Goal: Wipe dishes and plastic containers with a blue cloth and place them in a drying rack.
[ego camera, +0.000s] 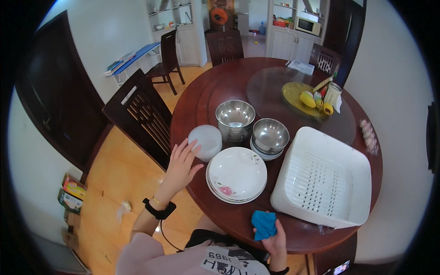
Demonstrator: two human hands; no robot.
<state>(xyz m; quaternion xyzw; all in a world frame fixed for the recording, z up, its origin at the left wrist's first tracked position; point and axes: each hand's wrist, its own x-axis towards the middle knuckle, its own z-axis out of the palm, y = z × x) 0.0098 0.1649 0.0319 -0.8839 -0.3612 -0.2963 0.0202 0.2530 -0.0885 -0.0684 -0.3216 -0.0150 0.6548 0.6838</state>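
Note:
My left hand [183, 164] reaches over the table's left edge, its fingers apart at the side of a frosted, pale round container [206, 140]; whether they touch it I cannot tell. Near the front edge, my right hand [275, 237] holds a folded blue cloth [264, 224]. Between the hands lies a stack of white plates [237, 173], the top one with pink flowers. Behind it stand a tall stack of steel bowls [235, 118] and a smaller steel bowl [271, 135] resting on other bowls. To the right is a white plastic drain basket [326, 178] with a perforated bottom.
The round wooden table [209, 86] carries a glass turntable [266, 89] with mangoes [307, 99] on a yellowish plate [292, 90] and a can [333, 92]. Garlic bulbs [369, 136] lie at the right rim. A wooden chair [141, 117] stands close on the left.

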